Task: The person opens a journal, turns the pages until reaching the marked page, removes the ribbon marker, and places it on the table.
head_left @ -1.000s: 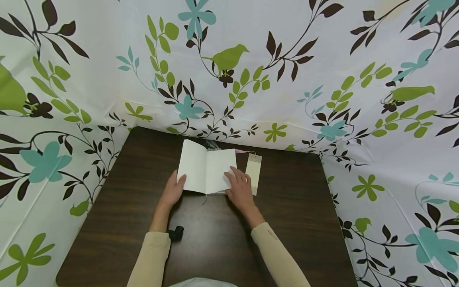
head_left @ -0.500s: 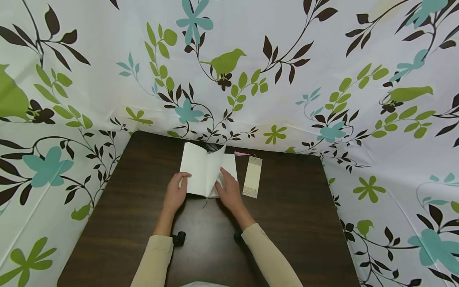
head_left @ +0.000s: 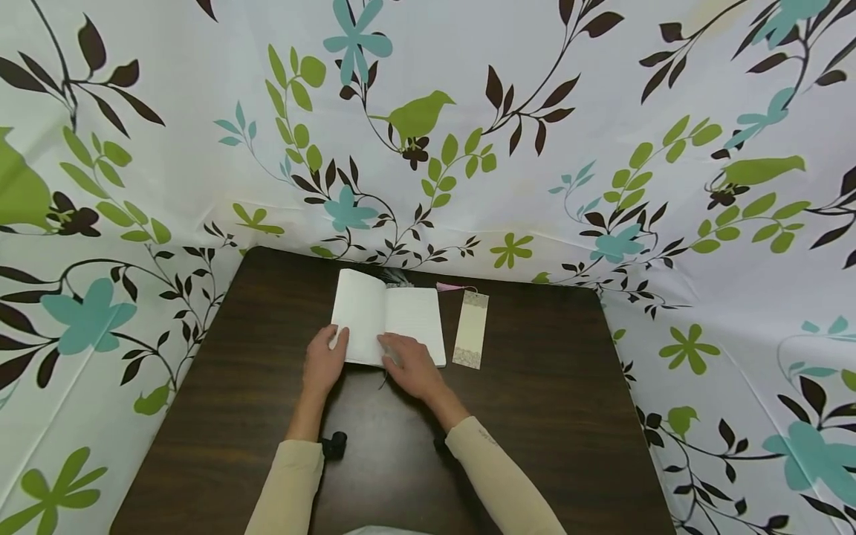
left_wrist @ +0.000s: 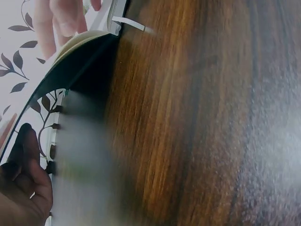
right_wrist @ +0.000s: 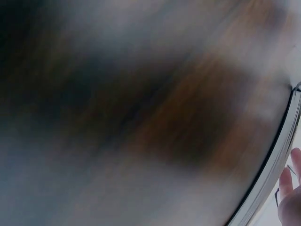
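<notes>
An open notebook (head_left: 420,312) with pale pages lies near the table's far edge. My left hand (head_left: 324,360) grips its left side, thumb over the page; in the left wrist view that hand's fingers (left_wrist: 35,181) reach under the raised dark cover (left_wrist: 77,70). My right hand (head_left: 414,365) rests with relaxed fingers on the pages by the centre fold. A thin ribbon (left_wrist: 129,22) sticks out from the bottom of the spine. In the right wrist view the notebook's page edges (right_wrist: 272,181) show at the right, with fingertips (right_wrist: 285,181) over the page.
A cream bookmark (head_left: 471,331) with a pink tassel (head_left: 451,287) lies right of the notebook. Something greyish (head_left: 397,277) shows behind the notebook. The dark wooden table (head_left: 535,416) meets a patterned curtain (head_left: 428,148) at its back and sides.
My right hand has moved left from the right page to the fold, turning a page over. The page that stood lifted half a second ago is down now. My left hand stays at the left edge.
</notes>
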`<state>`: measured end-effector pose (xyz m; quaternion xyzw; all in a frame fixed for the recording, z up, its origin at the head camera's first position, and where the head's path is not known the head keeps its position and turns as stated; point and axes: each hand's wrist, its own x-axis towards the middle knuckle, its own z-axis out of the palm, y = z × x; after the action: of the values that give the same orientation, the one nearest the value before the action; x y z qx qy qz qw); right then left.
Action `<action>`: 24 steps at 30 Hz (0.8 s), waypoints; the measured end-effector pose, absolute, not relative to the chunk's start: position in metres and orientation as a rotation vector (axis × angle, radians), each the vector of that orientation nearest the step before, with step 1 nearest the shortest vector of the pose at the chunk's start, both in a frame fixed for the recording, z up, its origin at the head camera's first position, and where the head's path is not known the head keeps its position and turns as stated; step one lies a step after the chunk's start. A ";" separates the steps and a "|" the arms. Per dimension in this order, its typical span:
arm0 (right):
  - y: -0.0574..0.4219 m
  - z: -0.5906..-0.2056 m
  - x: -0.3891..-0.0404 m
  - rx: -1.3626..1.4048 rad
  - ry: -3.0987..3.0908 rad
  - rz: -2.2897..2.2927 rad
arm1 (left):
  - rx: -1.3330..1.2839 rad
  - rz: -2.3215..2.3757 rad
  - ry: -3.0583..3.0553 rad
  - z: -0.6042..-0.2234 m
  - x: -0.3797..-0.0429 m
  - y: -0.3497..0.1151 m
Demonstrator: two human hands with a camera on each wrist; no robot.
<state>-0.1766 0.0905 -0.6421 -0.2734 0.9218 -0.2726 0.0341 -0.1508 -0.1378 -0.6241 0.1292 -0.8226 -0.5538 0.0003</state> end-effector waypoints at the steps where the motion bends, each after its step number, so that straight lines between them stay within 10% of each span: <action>1: 0.092 -0.642 -0.177 -0.835 2.831 -0.807 | 0.401 -1.733 -2.577 -0.624 -0.151 -0.138; 24: 0.142 -0.622 -0.195 -0.813 2.782 -0.435 | 0.382 -1.649 -2.555 -0.629 -0.153 -0.134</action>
<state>-0.1949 0.1422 -0.6223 -0.2757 0.9440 -0.1476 0.1052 -0.1528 -0.1342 -0.6291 0.1244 -0.8330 -0.5377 0.0382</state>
